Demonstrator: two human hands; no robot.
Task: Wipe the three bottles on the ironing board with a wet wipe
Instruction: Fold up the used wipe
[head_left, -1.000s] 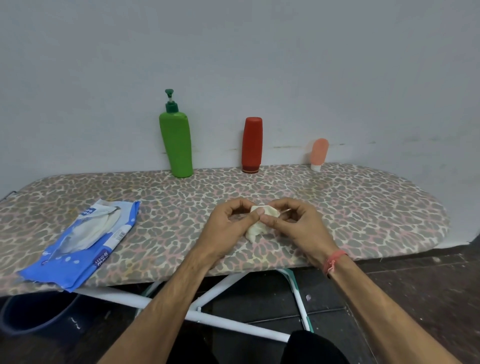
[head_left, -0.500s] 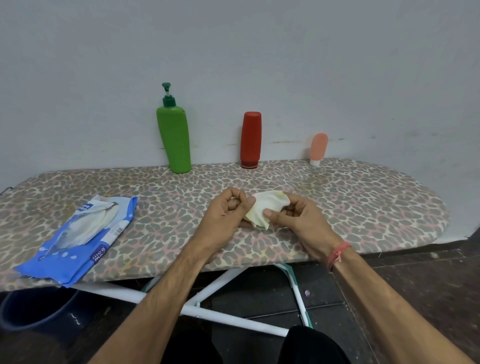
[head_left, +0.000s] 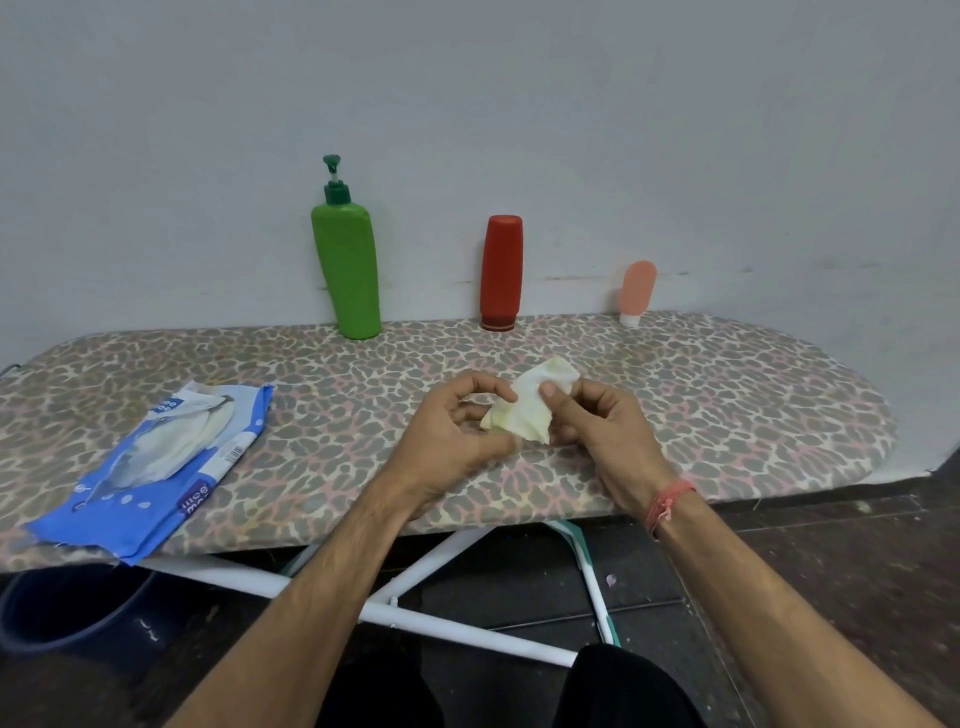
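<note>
Three bottles stand along the far edge of the leopard-print ironing board (head_left: 727, 405), against the wall: a tall green pump bottle (head_left: 349, 270), a red bottle (head_left: 501, 273) standing on its cap, and a small pink tube (head_left: 637, 292) on its white cap. Over the board's near middle, both hands hold a crumpled pale wet wipe (head_left: 530, 410). My left hand (head_left: 457, 441) pinches its left edge with curled fingers. My right hand (head_left: 597, 426) grips its right side, thumb on top. The wipe hangs partly unfolded between them.
A blue wet-wipe pack (head_left: 156, 462) lies open on the board's left end, overhanging the near edge. The board's white legs (head_left: 431, 566) cross beneath. A dark bucket (head_left: 62, 608) sits on the floor at lower left. A grey wall rises right behind the bottles.
The wipe has gone from a tight wad to a more spread sheet between my hands. My hands have pulled slightly apart; the bottles and pack have not moved.
</note>
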